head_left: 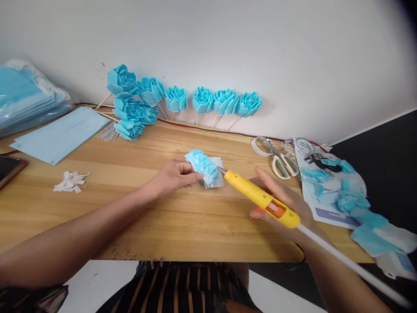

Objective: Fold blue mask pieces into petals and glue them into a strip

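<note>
My left hand [180,174] pinches the lower left edge of a folded blue fabric strip [202,164] with pointed, petal-like layers and a white backing piece on its right. In my right hand [286,202] is a yellow glue gun [260,195], with a long white glue stick [352,263] running out of its rear end. The gun's metal tip meets, or nearly meets, the strip's right side. Both hands are above the wooden table [156,234].
Several blue fabric flowers [176,99] on thin sticks lean along the wall. Scissors [275,158] and a tape roll [261,147] lie at back right, near blue scraps [353,202]. Flat blue sheets [61,134], white clippings [70,181] and a phone [9,169] are on the left.
</note>
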A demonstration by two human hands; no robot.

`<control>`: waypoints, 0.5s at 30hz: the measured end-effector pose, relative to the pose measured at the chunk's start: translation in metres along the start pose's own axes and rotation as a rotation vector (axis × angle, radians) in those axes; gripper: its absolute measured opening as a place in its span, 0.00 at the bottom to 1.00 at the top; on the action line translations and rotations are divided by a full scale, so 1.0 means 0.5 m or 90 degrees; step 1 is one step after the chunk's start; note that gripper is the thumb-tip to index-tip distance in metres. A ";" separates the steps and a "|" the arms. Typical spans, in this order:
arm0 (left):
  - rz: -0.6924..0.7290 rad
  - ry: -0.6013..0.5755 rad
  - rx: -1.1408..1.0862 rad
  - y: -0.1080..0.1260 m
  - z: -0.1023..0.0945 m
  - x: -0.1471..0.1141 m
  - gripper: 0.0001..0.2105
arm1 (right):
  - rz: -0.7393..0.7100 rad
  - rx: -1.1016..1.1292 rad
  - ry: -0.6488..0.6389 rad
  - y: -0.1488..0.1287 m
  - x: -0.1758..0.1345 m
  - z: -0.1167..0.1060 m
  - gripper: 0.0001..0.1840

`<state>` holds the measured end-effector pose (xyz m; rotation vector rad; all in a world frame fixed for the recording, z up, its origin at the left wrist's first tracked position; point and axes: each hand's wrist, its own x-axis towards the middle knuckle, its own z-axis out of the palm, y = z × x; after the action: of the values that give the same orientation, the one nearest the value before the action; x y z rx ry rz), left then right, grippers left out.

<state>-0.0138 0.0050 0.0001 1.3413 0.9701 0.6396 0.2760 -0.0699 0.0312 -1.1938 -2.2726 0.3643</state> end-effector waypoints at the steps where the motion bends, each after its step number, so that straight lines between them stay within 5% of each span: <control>1: 0.001 0.001 0.003 0.000 -0.001 0.000 0.16 | -0.017 -0.014 0.005 0.000 -0.001 0.001 0.42; 6: 0.007 0.020 0.028 -0.002 -0.009 0.002 0.17 | 0.126 -0.232 0.063 0.033 -0.008 -0.005 0.42; 11: -0.006 0.043 0.035 0.001 -0.007 0.002 0.18 | 0.176 -0.400 -0.070 0.109 -0.044 0.001 0.40; 15: -0.009 0.042 0.047 0.004 -0.005 0.001 0.19 | 0.202 -0.399 -0.121 0.138 -0.067 -0.005 0.40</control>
<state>-0.0153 0.0070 0.0019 1.3843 1.0650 0.6465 0.3397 -0.0582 -0.0105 -1.9122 -2.4420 -0.1511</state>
